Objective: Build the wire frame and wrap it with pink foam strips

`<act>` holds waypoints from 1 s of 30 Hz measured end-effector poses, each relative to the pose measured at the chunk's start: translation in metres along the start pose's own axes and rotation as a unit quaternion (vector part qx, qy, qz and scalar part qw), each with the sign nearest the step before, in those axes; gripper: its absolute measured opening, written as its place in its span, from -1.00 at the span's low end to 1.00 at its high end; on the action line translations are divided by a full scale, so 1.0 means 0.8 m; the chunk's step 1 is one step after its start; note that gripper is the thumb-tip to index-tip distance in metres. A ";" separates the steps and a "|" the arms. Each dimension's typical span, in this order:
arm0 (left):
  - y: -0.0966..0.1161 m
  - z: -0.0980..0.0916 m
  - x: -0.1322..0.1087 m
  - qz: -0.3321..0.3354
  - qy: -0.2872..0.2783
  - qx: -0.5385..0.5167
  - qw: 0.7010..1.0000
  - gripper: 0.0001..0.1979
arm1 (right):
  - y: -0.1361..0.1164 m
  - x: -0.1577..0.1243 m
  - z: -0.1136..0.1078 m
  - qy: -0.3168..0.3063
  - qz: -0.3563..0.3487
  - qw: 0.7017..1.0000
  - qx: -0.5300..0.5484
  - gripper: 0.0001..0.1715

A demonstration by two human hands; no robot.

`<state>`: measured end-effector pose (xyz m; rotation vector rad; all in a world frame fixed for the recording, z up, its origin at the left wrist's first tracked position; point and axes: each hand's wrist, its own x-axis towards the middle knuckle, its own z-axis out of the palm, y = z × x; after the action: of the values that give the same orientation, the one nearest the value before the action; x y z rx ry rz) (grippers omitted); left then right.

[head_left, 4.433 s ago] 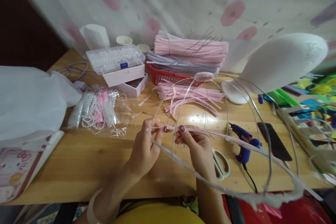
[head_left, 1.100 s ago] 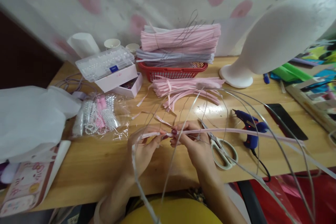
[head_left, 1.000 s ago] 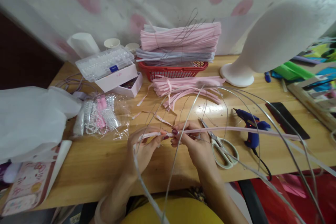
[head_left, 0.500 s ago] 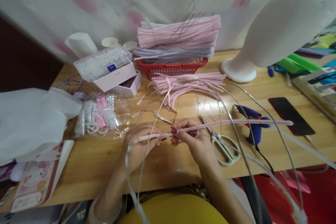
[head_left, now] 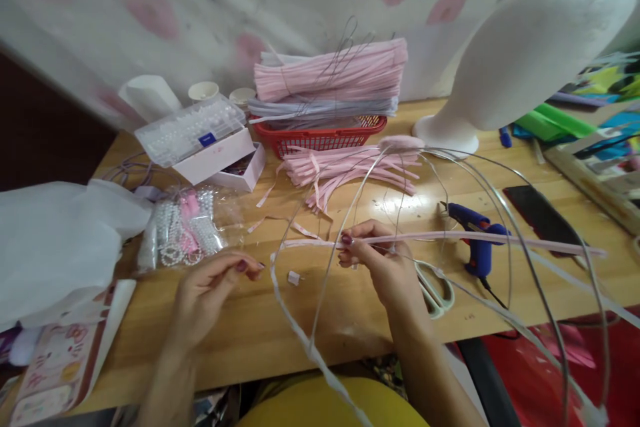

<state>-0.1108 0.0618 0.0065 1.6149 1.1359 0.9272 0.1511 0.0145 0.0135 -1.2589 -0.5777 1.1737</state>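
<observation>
My right hand (head_left: pixel 383 267) pinches a long pink pipe cleaner (head_left: pixel 450 236) against the white-wrapped rim of a wire frame (head_left: pixel 320 361). The pipe cleaner runs out to the right past my hand, over the glue gun. Thin bare wires of the frame arch up to a fuzzy pink pad (head_left: pixel 400 143) at its top. My left hand (head_left: pixel 210 293) is off the frame, to its left, with thumb and fingertips together; whatever may be between them cannot be made out. A small white scrap (head_left: pixel 294 277) lies on the table between my hands. Scissors (head_left: pixel 436 290) lie partly hidden beside my right hand.
A blue glue gun (head_left: pixel 477 237) and a black phone (head_left: pixel 540 220) lie to the right. Behind are cut pink pipe cleaners (head_left: pixel 350 170), a red basket (head_left: pixel 325 139) under bundles, and a white foam head (head_left: pixel 540 53). Bagged pearl strings (head_left: pixel 187 227) and a bead box (head_left: pixel 193 130) are left.
My left hand has let go of the wrapped rim and moved left. My right hand keeps its pinch, while the frame has shifted rightward. The white scrap now shows on the table.
</observation>
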 end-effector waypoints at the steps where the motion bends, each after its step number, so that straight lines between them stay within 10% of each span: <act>1: 0.000 -0.007 -0.003 -0.010 0.016 -0.002 1.000 -0.78 | 0.000 0.001 0.000 0.001 0.000 1.000 0.000 -0.76; 14: 0.009 0.004 0.009 0.136 0.177 0.024 0.974 -0.81 | -0.004 -0.004 0.000 0.013 -0.008 1.000 -0.003 -0.83; 25: 0.009 -0.017 0.013 0.141 0.024 0.248 0.958 -0.85 | -0.002 -0.001 0.000 -0.002 -0.009 1.000 -0.027 -0.78; 30: 0.034 -0.002 0.015 0.040 -0.009 0.195 0.980 -0.45 | -0.002 -0.004 0.001 -0.019 -0.016 0.998 -0.052 -0.76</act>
<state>-0.1019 0.0695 0.0338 1.9919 1.3070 0.7705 0.1499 0.0125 0.0162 -1.3138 -0.6921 1.1553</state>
